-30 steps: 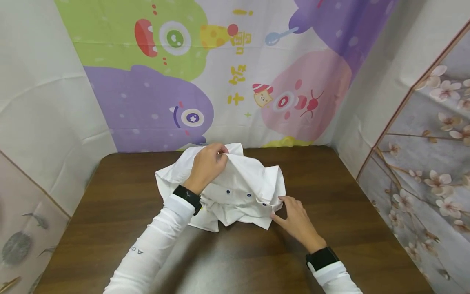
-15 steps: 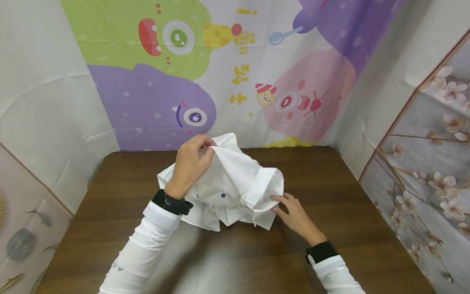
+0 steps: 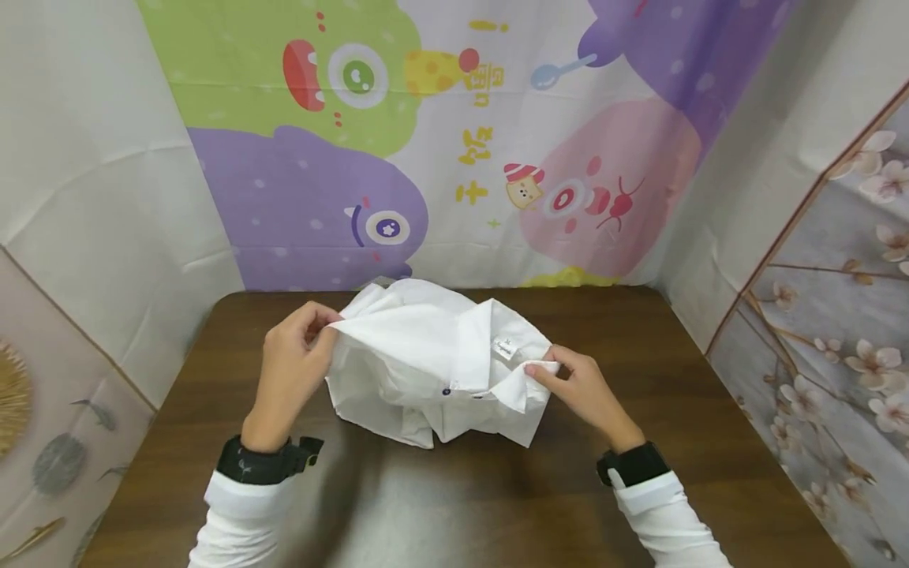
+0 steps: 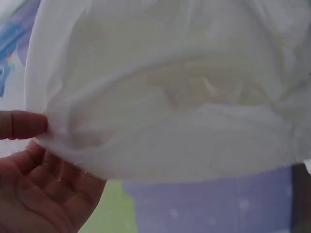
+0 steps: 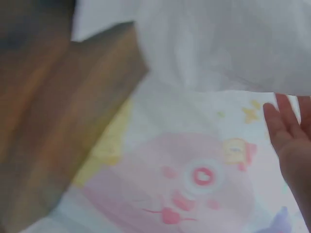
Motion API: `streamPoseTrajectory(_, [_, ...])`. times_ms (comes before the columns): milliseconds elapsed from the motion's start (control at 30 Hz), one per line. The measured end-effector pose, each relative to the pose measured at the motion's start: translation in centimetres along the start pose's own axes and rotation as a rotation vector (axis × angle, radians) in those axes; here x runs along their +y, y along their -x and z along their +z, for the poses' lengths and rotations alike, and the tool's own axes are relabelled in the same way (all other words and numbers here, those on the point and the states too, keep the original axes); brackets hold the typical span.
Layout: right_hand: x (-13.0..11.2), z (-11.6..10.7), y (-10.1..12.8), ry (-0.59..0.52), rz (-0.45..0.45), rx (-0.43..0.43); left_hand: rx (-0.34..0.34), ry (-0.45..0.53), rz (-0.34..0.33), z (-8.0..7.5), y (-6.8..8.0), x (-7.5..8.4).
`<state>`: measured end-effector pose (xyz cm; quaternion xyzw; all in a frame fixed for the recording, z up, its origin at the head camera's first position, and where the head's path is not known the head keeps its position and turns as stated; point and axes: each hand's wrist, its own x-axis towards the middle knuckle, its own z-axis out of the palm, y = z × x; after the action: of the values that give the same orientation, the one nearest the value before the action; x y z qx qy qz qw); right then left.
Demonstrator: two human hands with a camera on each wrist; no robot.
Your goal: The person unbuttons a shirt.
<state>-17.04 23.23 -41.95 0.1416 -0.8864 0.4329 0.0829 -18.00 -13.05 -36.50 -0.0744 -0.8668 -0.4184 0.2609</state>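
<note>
A white shirt (image 3: 412, 335) with dark buttons (image 3: 446, 391) is bunched at the back middle of the table, its near side partly raised. My left hand (image 3: 293, 367) pinches its left edge between thumb and fingers. At the collar's right end, my right hand (image 3: 584, 386) pinches the cloth close to a small white label (image 3: 505, 347). In the left wrist view the stretched fabric (image 4: 160, 131) spreads out from the left hand (image 4: 48, 189). The right wrist view has cloth (image 5: 223, 43) above the fingers (image 5: 287, 114), whose tips are partly hidden.
The shirt rests on a dark brown wooden table (image 3: 454, 505). Behind it hangs a cartoon-printed curtain (image 3: 440, 237), close to the table's back edge. Light floral panels (image 3: 838, 339) stand at the sides.
My left hand has moved left and down with the pinched edge, spreading the shirt sideways. My right hand has come up slightly with the collar. The label has come into sight.
</note>
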Motion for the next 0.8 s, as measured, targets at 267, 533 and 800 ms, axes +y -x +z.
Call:
streamPoseTrajectory(267, [-4.4, -2.4, -1.2, -0.064, -0.056, -0.03, -0.287, -0.114, -0.068, -2.5, 4.3, -2.4])
streamPoseTrajectory(533, [-8.0, -3.0, -1.2, -0.022, -0.207, -0.079, -0.704, -0.134, 0.077, -2.1, 5.2, -1.3])
streamPoseTrajectory(800, [-10.1, -3.2, -1.2, 0.085, -0.452, -0.049, -0.574, 0.134, 0.153, 1.9, 3.0, 2.4])
